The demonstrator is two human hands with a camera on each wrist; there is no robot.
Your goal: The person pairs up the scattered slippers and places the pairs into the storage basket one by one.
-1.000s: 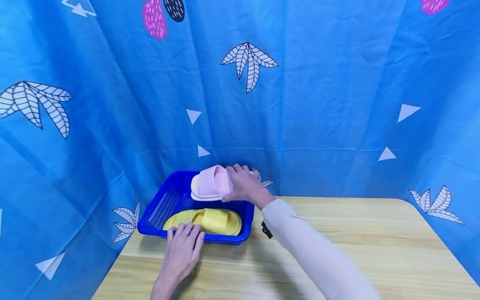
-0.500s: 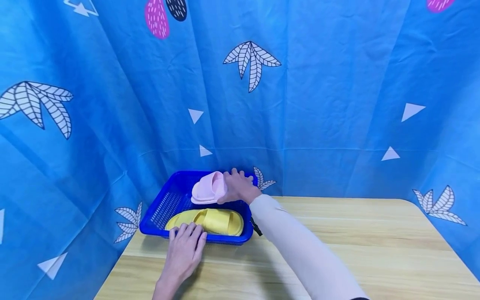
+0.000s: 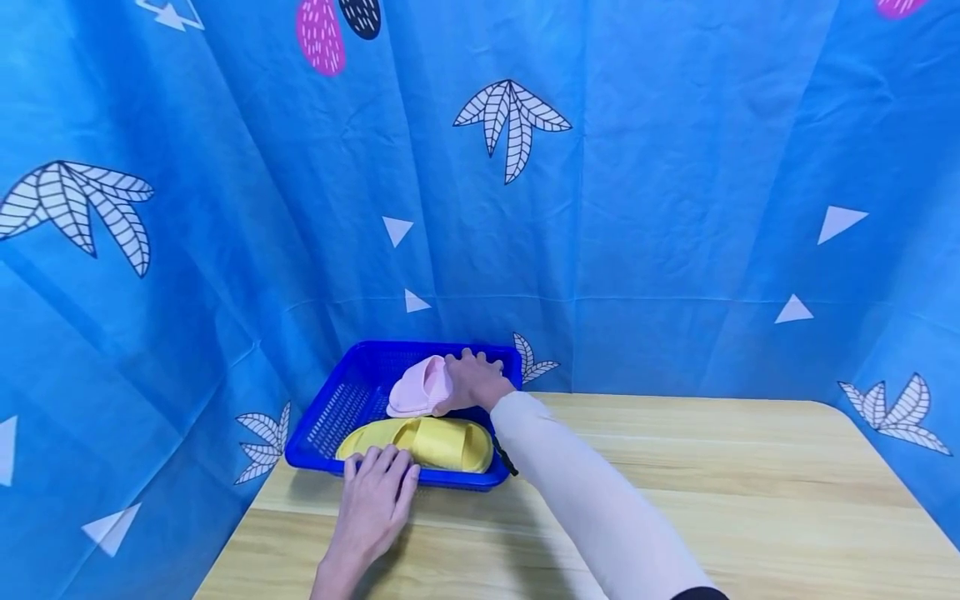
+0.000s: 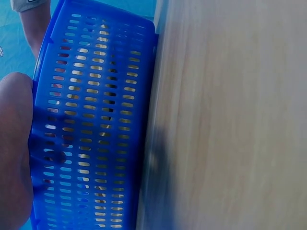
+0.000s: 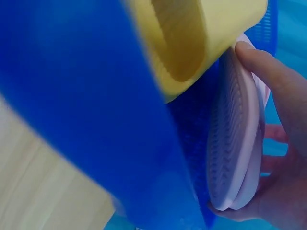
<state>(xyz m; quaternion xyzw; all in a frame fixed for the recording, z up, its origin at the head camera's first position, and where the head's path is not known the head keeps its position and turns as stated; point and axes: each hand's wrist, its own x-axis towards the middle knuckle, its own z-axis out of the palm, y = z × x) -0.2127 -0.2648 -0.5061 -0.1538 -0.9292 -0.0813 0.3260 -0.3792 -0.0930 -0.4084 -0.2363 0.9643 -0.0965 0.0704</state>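
Observation:
A blue plastic basket (image 3: 459,478) stands on the wooden table, with slotted walls seen close up in the left wrist view. My left hand (image 3: 373,504) grips its near rim, fingers bent over the edge. Yellow slippers (image 3: 442,444) lie along the near side inside it. Behind them, my right hand (image 3: 474,382) holds a stacked pair of pink slippers (image 3: 411,393) low within the basket. The right wrist view shows the ribbed sole (image 5: 232,139) of one pink slipper, tilted on edge beside the yellow ones, with thumb and fingers around the pair's end.
The wooden table (image 3: 712,492) extends to the right of the basket. A blue patterned curtain (image 3: 660,208) hangs behind and along both sides, close to the basket's back. The basket's raised walls surround the slippers.
My right hand has lowered the pink slippers deeper into the basket, moving slightly toward the yellow slippers. My left hand stays on the near rim. The head view has shifted slightly.

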